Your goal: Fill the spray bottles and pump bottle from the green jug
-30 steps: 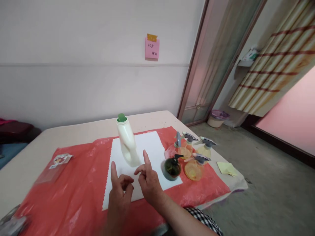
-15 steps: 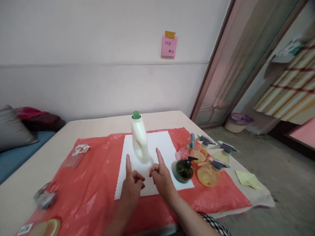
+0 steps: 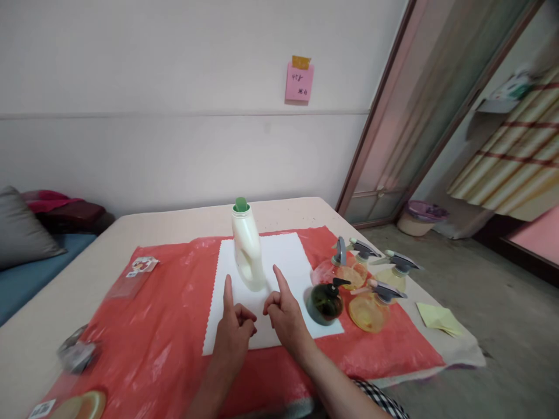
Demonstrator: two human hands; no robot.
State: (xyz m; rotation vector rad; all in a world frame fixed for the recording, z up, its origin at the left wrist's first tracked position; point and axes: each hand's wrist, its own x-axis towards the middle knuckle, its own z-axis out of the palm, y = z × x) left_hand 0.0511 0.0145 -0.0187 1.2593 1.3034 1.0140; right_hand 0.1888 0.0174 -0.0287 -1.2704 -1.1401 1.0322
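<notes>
**Left hand (image 3: pixel 236 326) and right hand (image 3: pixel 285 314) empty before the white bottle (image 3: pixel 247 247)**

Neither hand has hold of anything: each has its index finger straight and the other fingers loosely curled. Both are on the bottle's near side, the left hand towards its left and the right hand towards its right, which leaves the bottle in view between the raised fingers. The bottle stands on a white mat (image 3: pixel 282 250), a green spout (image 3: pixel 240 205) in its neck. Under the mat is a red plastic sheet (image 3: pixel 166 308), probably to guard the table (image 3: pixel 151 227) from drips. To the bottle's right, a dark pump bottle (image 3: pixel 326 305) and several trigger sprayers, one of them amber (image 3: pixel 369 314), stand bunched, perhaps to keep the middle uncluttered. A clear packet (image 3: pixel 135 273) lies to its left.
</notes>
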